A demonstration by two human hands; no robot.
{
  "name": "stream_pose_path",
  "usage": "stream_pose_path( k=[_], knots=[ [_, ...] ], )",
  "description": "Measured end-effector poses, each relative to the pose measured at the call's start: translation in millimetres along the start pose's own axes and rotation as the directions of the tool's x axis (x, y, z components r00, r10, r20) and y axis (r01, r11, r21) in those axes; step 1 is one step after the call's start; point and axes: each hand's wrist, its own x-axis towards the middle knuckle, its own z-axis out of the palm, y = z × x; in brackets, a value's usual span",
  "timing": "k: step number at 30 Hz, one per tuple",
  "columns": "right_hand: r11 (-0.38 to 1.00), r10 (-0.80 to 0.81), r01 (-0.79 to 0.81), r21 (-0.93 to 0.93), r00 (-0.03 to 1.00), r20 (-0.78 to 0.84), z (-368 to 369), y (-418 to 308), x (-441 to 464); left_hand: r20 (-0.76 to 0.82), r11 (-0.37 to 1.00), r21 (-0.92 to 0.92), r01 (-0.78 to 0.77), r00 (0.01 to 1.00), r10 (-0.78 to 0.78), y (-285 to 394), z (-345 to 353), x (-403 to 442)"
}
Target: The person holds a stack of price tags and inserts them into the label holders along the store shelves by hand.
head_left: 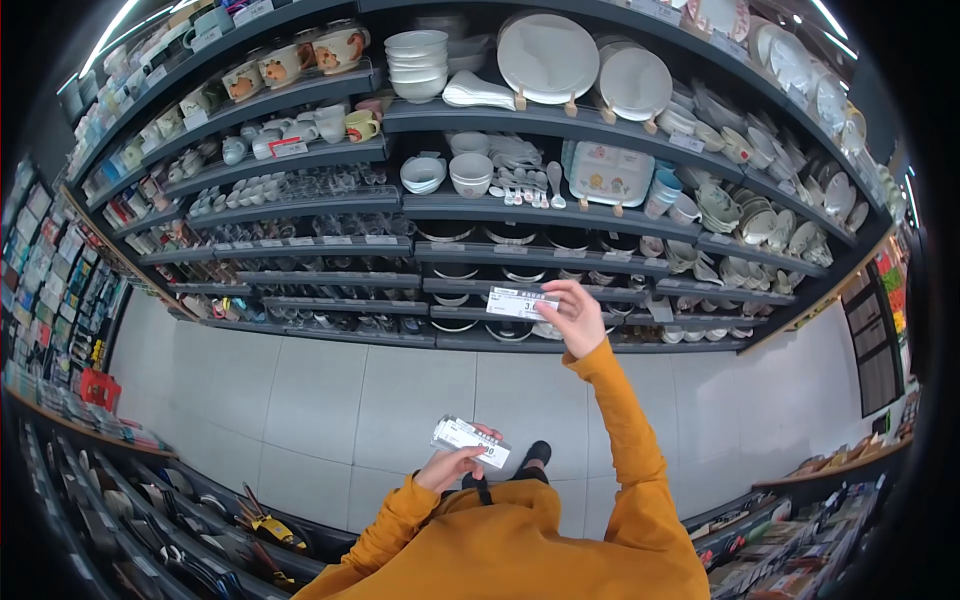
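My right hand (573, 316) is raised toward the shelves, thumb and fingers pinching the right end of a white price tag (510, 303) with a grey header and printed digits. Lower down, close to my body, my left hand (450, 468) grips a small stack of similar price tags (468, 440). The top tag of that stack faces up, and my thumb covers part of it. Behind the raised tag are the lower shelves with dark pans (455, 271); the tag appears in front of them, and I cannot tell whether it touches a shelf edge.
Curved shelving ahead holds white plates (548, 58), stacked bowls (417, 65), patterned mugs (340, 47), a divided tray (610, 174), spoons (530, 188) and glassware (290, 185). Grey floor tiles (320, 400) lie below. More racks stand behind me on both sides, and a red basket (99, 387) is at left.
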Motion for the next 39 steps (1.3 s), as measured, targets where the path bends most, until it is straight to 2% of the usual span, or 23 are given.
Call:
stream_pose_path(
  k=[1, 2, 4, 5, 6, 9, 10, 15, 20, 23, 29, 30, 32, 34, 35, 38, 39],
  knots=[
    [0.999, 0.044, -0.043, -0.025, 0.997, 0.058, -7, 14, 11, -0.034, 1.0, -0.005, -0.008, 0.999, 0.008, 1, 1, 0],
    [0.995, 0.045, -0.041, -0.086, 0.998, 0.044, -12, 29, 23, -0.049, 1.0, -0.018, -0.015, 0.999, 0.014, 0, -1, 2],
    [0.979, 0.036, -0.024, -0.203, 0.998, 0.058, -29, 68, 57, -0.086, 0.999, -0.037, -0.019, 0.996, 0.015, -4, -4, 4],
    [0.982, -0.011, 0.021, -0.188, 0.998, 0.055, -37, 78, 76, -0.098, 0.999, -0.032, -0.042, 0.994, 0.039, -5, -5, 6],
    [0.95, -0.016, 0.033, -0.31, 0.998, 0.057, -48, 86, 98, -0.121, 0.997, -0.058, -0.043, 0.992, 0.036, -6, -5, 9],
    [0.893, -0.195, 0.192, -0.408, 0.98, 0.033, -73, 97, 172, -0.165, 0.984, -0.17, -0.059, 0.986, 0.031, -12, -11, 22],
    [0.845, -0.201, 0.187, -0.501, 0.979, 0.027, -80, 97, 196, -0.182, 0.983, -0.172, -0.068, 0.983, 0.036, -8, -9, 27],
    [0.715, -0.193, 0.171, -0.678, 0.98, 0.045, -103, 125, 297, -0.251, 0.972, -0.181, -0.153, 0.962, 0.104, 7, 4, 73],
    [0.675, -0.175, 0.253, -0.693, 0.967, 0.183, -119, 162, 338, -0.287, 0.966, -0.134, -0.221, 0.942, 0.175, 33, 24, 120],
    [0.693, -0.063, 0.22, -0.687, 0.967, 0.247, -124, 171, 344, -0.281, 0.964, -0.128, -0.231, 0.941, 0.188, 41, 31, 141],
    [0.829, -0.065, 0.262, -0.494, 0.922, 0.381, -138, 187, 360, -0.28, 0.971, -0.093, -0.219, 0.942, 0.186, 49, 40, 169],
    [0.808, -0.075, 0.284, -0.516, 0.919, 0.387, -139, 189, 361, -0.278, 0.97, -0.075, -0.23, 0.939, 0.201, 51, 39, 175],
    [0.66, -0.055, 0.339, -0.67, 0.911, 0.408, -137, 172, 356, -0.263, 0.968, -0.074, -0.241, 0.941, 0.214, 57, 41, 182],
    [0.669, -0.083, 0.396, -0.629, 0.881, 0.466, -132, 165, 353, -0.245, 0.971, -0.065, -0.231, 0.947, 0.209, 61, 43, 187],
    [0.679, -0.093, 0.375, -0.63, 0.896, 0.434, -130, 162, 350, -0.244, 0.969, -0.062, -0.239, 0.945, 0.217, 61, 44, 188],
    [0.47, -0.257, 0.578, -0.667, 0.812, 0.524, -126, 160, 344, -0.231, 0.965, -0.055, -0.255, 0.944, 0.236, 67, 46, 192],
    [0.467, -0.207, 0.572, -0.675, 0.812, 0.545, -126, 162, 343, -0.234, 0.968, -0.032, -0.248, 0.944, 0.234, 70, 47, 192]
  ],
)
